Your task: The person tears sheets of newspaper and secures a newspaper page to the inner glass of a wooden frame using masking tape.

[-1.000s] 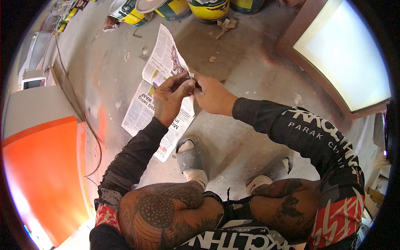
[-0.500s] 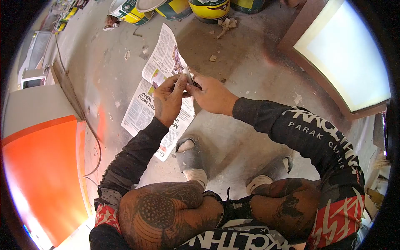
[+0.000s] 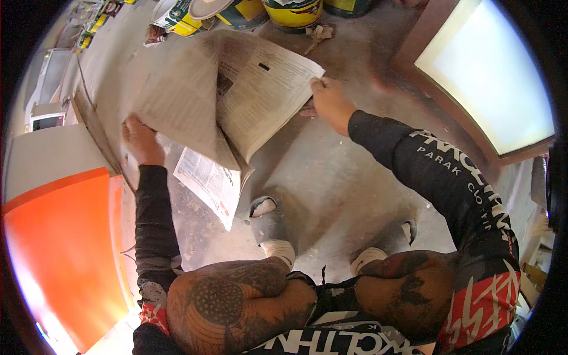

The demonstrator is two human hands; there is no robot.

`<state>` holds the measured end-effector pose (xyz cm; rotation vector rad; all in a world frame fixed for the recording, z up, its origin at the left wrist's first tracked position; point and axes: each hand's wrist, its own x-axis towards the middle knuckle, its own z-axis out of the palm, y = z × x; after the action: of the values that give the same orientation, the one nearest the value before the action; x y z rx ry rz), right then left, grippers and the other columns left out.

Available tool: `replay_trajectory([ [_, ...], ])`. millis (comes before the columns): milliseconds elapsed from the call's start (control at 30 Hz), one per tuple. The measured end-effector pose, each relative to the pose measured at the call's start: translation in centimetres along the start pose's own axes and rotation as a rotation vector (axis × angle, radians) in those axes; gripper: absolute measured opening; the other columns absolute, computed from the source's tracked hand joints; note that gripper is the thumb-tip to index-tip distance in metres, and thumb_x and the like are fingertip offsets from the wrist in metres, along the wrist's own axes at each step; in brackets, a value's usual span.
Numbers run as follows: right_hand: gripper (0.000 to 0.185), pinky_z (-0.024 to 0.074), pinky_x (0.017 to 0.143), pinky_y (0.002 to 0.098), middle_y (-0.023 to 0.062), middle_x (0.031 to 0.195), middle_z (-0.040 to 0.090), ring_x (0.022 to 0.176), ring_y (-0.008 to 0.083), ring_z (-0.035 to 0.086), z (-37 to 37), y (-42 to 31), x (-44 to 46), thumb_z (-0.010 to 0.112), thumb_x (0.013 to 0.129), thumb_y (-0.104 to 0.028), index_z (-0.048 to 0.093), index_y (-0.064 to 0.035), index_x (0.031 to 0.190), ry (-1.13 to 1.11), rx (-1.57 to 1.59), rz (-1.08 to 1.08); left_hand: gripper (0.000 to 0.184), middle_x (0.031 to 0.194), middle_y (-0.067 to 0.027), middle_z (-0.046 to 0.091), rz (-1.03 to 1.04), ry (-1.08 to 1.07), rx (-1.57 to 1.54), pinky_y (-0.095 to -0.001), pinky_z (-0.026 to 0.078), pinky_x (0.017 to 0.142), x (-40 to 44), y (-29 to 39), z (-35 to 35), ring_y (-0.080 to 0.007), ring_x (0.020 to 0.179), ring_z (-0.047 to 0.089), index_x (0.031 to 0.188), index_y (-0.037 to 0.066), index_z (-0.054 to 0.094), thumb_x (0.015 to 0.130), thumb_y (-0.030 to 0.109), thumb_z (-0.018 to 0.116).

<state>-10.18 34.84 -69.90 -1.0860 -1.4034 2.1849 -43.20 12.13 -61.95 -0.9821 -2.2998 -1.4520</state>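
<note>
A newspaper (image 3: 266, 89) is spread open above the floor, its left part blurred by motion. My left hand (image 3: 142, 140) grips the left edge of the sheets, fingers closed. At the upper right corner, my right hand (image 3: 331, 103) pinches the paper between thumb and fingers. Lower pages hang down between the hands, and their bottom corner reaches close to my left slipper (image 3: 269, 222).
Paint buckets (image 3: 294, 13) stand along the top. A bright white panel in a brown frame (image 3: 488, 77) is at the right, an orange panel (image 3: 62, 254) at the left. Crumpled scrap (image 3: 319, 36) lies near the buckets. A cord (image 3: 89, 89) runs along the left.
The folded newspaper has been opened wide. My left hand has moved far left and slightly down, my right hand to the right and slightly up, so they are now far apart.
</note>
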Motion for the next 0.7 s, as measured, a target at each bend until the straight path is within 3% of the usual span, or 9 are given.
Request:
replay_trajectory([
  [33,0.037,0.0626,0.082,0.0368,0.0169,0.112,0.064,0.095,0.0239,0.069,-0.4,-0.3,-0.1,0.035,0.108,-0.024,0.047,0.0059,0.127,0.027,-0.011,0.030,0.012,0.085,-0.0074,0.059,-0.247,0.076,-0.266,-0.0331,0.051,0.069,1.3,-0.2,-1.3,-0.0205,0.079,0.062,0.093,0.004,0.058,0.097,0.011,0.049],
  [67,0.037,0.0626,0.081,0.0366,0.0167,0.111,0.063,0.094,0.0231,0.069,-0.9,0.1,0.2,0.036,0.108,-0.025,0.048,0.0055,0.125,0.028,-0.001,0.013,0.015,0.087,-0.0105,0.061,0.187,0.060,0.384,-0.0332,0.052,0.071,3.3,-2.6,-3.9,-0.0230,0.080,0.063,0.095,0.002,0.058,0.098,0.014,0.050],
  [133,0.038,0.0626,0.081,0.0362,0.0164,0.111,0.063,0.093,0.0228,0.069,-1.7,0.0,0.3,0.036,0.108,-0.025,0.048,0.0055,0.126,0.042,-0.033,0.037,0.019,0.089,-0.0137,0.063,0.617,0.039,1.034,-0.0333,0.052,0.073,4.7,-3.9,-6.3,-0.0254,0.081,0.064,0.098,0.000,0.059,0.098,0.016,0.050],
  [200,0.038,0.0626,0.080,0.0359,0.0162,0.111,0.063,0.093,0.0226,0.068,-2.1,0.0,0.2,0.035,0.108,-0.026,0.048,0.0056,0.126,0.054,-0.064,0.063,0.031,0.086,-0.0175,0.066,0.367,0.050,0.719,-0.0359,0.051,0.075,5.7,-1.1,-7.3,-0.0295,0.079,0.066,0.101,-0.004,0.062,0.099,0.026,0.053],
  [233,0.038,0.0626,0.080,0.0356,0.0160,0.111,0.062,0.093,0.0224,0.068,-2.3,0.0,0.1,0.036,0.108,-0.026,0.048,0.0055,0.126,0.066,-0.070,0.074,0.031,0.086,-0.0175,0.066,0.365,0.053,0.724,-0.0359,0.051,0.075,6.6,0.1,-7.7,-0.0295,0.079,0.066,0.101,-0.004,0.062,0.099,0.026,0.053],
  [300,0.038,0.0625,0.080,0.0352,0.0159,0.111,0.062,0.094,0.0222,0.067,-2.6,0.2,0.1,0.036,0.108,-0.026,0.048,0.0055,0.126,0.071,-0.076,0.085,0.041,0.089,-0.0207,0.069,0.024,0.171,0.409,-0.0377,0.051,0.076,8.5,1.5,-8.1,-0.0303,0.081,0.066,0.101,-0.008,0.065,0.098,0.032,0.055],
  [333,0.038,0.0624,0.080,0.0350,0.0159,0.112,0.062,0.094,0.0221,0.067,-2.9,0.2,0.1,0.036,0.108,-0.026,0.048,0.0053,0.127,0.079,-0.087,0.105,0.047,0.089,-0.0220,0.070,0.135,0.148,0.512,-0.0391,0.050,0.077,10.1,0.6,-9.1,-0.0289,0.082,0.066,0.098,-0.009,0.067,0.098,0.037,0.057],
  [700,0.038,0.0622,0.080,0.0352,0.0174,0.111,0.064,0.090,0.0219,0.068,-3.3,-0.2,0.3,0.038,0.108,-0.023,0.048,0.0067,0.130,0.091,-0.105,0.119,0.045,0.088,-0.0146,0.070,0.194,0.159,0.445,-0.0349,0.049,0.072,12.7,3.5,-8.3,-0.0211,0.079,0.063,0.099,-0.007,0.067,0.098,0.037,0.058],
])
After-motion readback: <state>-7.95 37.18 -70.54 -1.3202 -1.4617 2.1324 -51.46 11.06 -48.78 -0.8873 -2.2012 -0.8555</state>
